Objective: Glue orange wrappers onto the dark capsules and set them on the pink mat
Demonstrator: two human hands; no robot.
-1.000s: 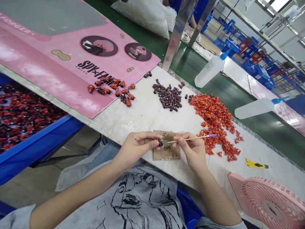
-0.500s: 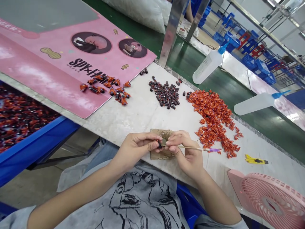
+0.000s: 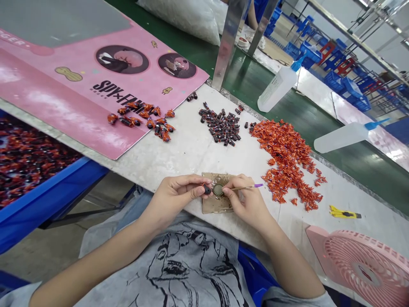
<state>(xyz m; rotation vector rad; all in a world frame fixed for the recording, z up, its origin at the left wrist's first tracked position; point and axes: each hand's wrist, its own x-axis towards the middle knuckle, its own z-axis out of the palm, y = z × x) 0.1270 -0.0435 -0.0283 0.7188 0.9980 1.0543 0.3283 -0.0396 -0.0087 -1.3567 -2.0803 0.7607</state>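
My left hand (image 3: 177, 194) pinches a small dark piece (image 3: 207, 189) just over the left edge of a brown cardboard pad (image 3: 213, 206). My right hand (image 3: 246, 203) grips a thin wooden stick with a purple end (image 3: 247, 187), its tip down at a round grey glue spot (image 3: 218, 190) on the pad. Beyond the pad lie a heap of small dark pieces (image 3: 222, 126), a big heap of orange pieces (image 3: 286, 157), and several joined dark-and-orange pieces (image 3: 147, 117) on a pink printed board (image 3: 79, 81).
A blue bin (image 3: 35, 179) of joined pieces sits at my left. Two squeeze bottles (image 3: 278, 86) (image 3: 344, 137) lie on the green belt. A yellow cutter (image 3: 344, 212) and a pink fan (image 3: 361, 264) are at right. Metal posts (image 3: 228, 42) rise behind.
My right hand swung the stick from the dark piece back to the glue spot, its purple end rising. My left hand drew the dark piece slightly away to the left.
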